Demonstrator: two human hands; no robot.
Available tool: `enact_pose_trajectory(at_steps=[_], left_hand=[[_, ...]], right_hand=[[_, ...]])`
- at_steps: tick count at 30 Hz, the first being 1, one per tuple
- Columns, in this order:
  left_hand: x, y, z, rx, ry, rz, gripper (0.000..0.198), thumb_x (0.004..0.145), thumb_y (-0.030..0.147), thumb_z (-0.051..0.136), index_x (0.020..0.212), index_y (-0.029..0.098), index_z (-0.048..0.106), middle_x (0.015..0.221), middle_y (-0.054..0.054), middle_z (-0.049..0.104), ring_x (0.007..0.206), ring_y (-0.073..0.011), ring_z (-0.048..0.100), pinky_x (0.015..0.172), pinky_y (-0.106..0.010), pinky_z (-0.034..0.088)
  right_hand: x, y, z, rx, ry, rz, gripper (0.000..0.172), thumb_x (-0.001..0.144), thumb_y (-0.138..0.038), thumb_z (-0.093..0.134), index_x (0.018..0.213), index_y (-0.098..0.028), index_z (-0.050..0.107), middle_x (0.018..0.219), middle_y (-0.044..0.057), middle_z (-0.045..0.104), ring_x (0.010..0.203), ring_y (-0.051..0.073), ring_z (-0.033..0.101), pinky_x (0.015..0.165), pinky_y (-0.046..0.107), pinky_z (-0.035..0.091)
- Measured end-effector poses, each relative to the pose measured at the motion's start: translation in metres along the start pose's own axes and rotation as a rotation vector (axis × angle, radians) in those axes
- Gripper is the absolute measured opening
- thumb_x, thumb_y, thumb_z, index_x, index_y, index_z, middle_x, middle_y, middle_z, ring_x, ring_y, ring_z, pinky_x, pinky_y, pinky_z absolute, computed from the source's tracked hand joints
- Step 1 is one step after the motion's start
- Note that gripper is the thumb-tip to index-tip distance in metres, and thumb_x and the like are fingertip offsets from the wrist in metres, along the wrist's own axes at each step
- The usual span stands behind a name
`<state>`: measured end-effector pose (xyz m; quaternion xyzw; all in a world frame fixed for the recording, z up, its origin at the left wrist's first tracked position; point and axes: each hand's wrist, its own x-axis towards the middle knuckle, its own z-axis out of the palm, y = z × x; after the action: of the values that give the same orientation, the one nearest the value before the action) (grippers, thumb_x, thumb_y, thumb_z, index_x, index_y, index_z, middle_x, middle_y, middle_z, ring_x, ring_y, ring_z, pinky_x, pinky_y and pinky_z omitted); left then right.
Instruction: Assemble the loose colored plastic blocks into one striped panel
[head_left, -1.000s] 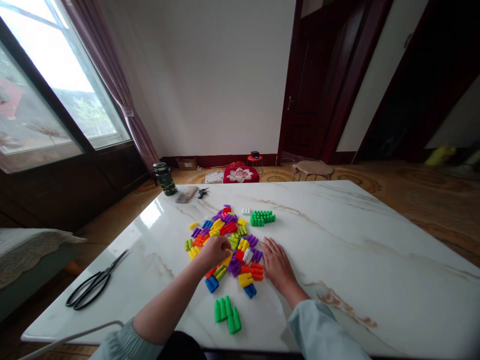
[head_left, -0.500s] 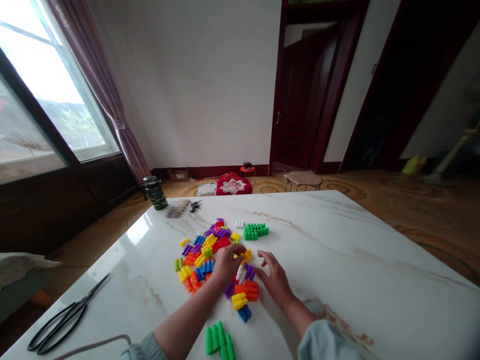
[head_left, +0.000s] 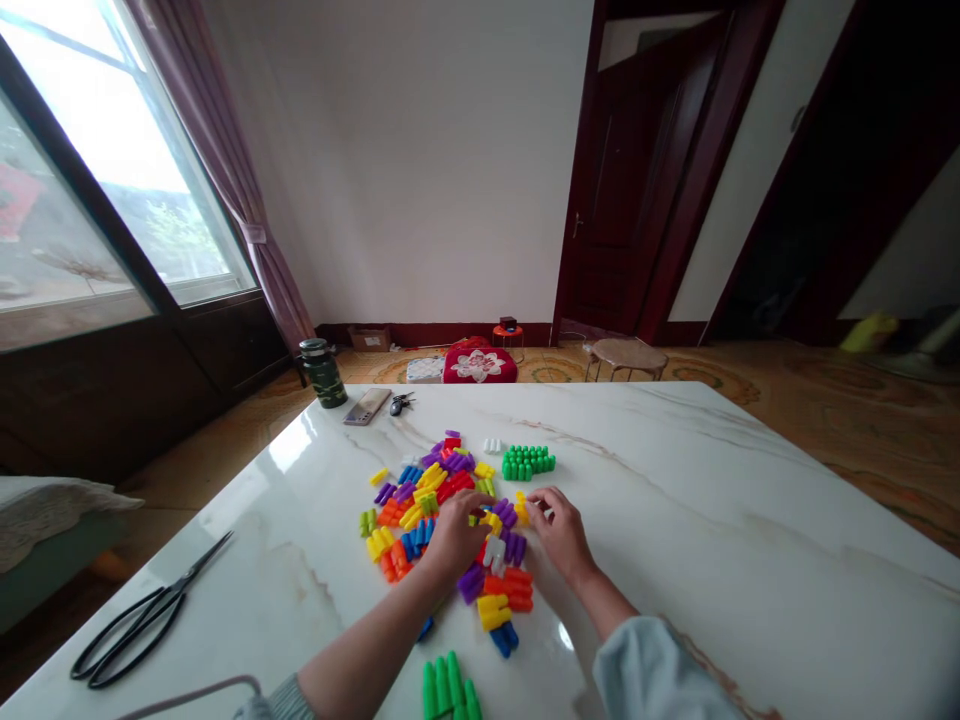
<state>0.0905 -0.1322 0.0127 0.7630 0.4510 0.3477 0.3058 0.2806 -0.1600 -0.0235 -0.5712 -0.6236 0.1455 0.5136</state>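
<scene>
Bullet-shaped plastic toy blocks in several colours lie in a loose pile on the marble-patterned table. My left hand reaches over the pile, its fingers curled in a pinch at a yellow block; the hand partly hides the blocks under it. To its right, my right hand pinches another yellow block between thumb and fingertips. Purple blocks lie between the two hands. Below them are a white block, orange blocks, a yellow block and a blue block.
Green blocks stand grouped behind the pile, and more green ones lie at the near edge. Black-handled scissors rest at left. A camouflage flask, a phone and keys are at the far left corner.
My right hand has closed from an open pose onto a yellow block at the pile's right side. My left hand stays over the pile. The view has shifted slightly.
</scene>
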Motion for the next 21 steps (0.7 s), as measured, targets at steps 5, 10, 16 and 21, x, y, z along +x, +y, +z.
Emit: enact_pose_trajectory(at_steps=[5,10,16,21], left_hand=[[-0.002,-0.003,-0.001,0.076,-0.071,0.035,0.041,0.064,0.003,0.059,0.099,0.019,0.071,0.096,-0.005,0.070,0.080,-0.0168,0.065,0.076,-0.030,0.054],[-0.006,0.012,-0.004,0.092,-0.208,0.188,0.030,0.072,0.012,0.061,0.098,0.023,0.073,0.101,-0.004,0.071,0.099,-0.0200,0.063,0.094,-0.033,0.046],[-0.022,0.024,0.000,0.274,-0.623,0.393,0.060,0.064,0.054,0.074,0.120,0.035,0.063,0.146,-0.004,0.042,0.136,-0.0375,0.030,0.110,-0.057,0.022],[-0.026,0.012,0.006,0.511,-0.727,0.307,0.078,0.059,0.061,0.074,0.131,0.038,0.052,0.155,-0.005,0.027,0.141,-0.0427,0.013,0.108,-0.067,0.009]], right_hand=[[-0.009,-0.001,0.005,-0.106,0.044,0.030,0.022,0.085,-0.032,0.052,0.095,-0.016,0.063,0.097,0.008,0.062,0.074,0.017,0.058,0.072,0.030,0.051],[-0.004,0.012,0.011,-0.400,0.004,-0.029,0.042,0.076,-0.018,0.055,0.118,-0.021,0.062,0.123,0.010,0.058,0.111,0.027,0.050,0.094,0.040,0.044],[-0.008,0.030,0.016,-0.494,-0.066,-0.018,0.036,0.078,-0.020,0.056,0.113,-0.024,0.065,0.110,0.009,0.062,0.100,0.027,0.054,0.087,0.040,0.046],[-0.016,0.038,0.016,-0.385,0.128,0.016,0.032,0.074,-0.025,0.057,0.106,-0.018,0.060,0.102,0.009,0.057,0.094,0.025,0.056,0.084,0.039,0.049]])
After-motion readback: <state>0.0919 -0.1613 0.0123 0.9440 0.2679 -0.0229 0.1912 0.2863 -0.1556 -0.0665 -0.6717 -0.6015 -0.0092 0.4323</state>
